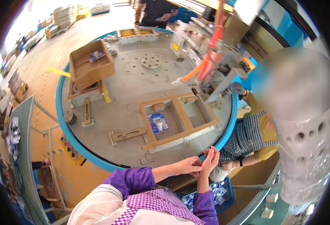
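Over the near rim of a round metal table, my two hands meet. My left hand is closed, its fingertips against the base of my right hand. My right hand points upward with its fingers bent and pressed together; whatever they may hold is hidden. Just beyond them lies a wooden frame with two compartments. Its left compartment holds a blue card package with a white item on it. Inside the right compartment I see no package.
An open cardboard box rests at the table's left. Orange hoses hang by machinery at right. A co-worker in a checked apron sits close on my right. A blue crate of packages stands below my hands; another person stands opposite.
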Tool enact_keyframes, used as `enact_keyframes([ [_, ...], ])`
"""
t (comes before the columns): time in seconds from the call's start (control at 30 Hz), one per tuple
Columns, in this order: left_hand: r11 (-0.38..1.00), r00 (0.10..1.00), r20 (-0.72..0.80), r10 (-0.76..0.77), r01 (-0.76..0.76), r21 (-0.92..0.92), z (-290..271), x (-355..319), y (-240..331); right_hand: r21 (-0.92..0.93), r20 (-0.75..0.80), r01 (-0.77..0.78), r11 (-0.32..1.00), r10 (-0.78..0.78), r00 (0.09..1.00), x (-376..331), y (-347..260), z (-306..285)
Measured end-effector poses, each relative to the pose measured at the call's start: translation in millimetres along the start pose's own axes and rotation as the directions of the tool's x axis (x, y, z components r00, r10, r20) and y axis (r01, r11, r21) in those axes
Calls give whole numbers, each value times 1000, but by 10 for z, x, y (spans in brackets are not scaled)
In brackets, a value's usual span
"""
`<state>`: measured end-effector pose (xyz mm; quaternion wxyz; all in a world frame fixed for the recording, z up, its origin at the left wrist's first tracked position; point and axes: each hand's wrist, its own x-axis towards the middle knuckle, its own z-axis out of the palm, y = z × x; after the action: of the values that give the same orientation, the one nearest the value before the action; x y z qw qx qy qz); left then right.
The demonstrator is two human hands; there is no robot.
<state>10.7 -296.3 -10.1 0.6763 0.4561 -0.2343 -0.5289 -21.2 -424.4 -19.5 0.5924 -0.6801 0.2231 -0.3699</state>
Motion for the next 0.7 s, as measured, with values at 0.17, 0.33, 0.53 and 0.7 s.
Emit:
enact_keyframes([
  [0.17, 991, 998, -29, 54, -50, 123, 17, -56, 85, -78, 56, 45, 996, -40, 998, -1, -46, 38],
  [0.33, 994, 998, -26, 61, -58, 89, -9, -15, 29, -140, 52, 52, 989, -45, 998, -30, -97, 59],
  [0.53, 982, 990, -72, 122, -110, 152, 31, 26, -60, -162, 68, 63, 985, -52, 996, 13, -23, 19],
  [0.7, 948, 976, -109, 188, -152, 279, 118, 13, -123, -150, 46, 69, 986, -63, 997, -38, -33, -14],
])
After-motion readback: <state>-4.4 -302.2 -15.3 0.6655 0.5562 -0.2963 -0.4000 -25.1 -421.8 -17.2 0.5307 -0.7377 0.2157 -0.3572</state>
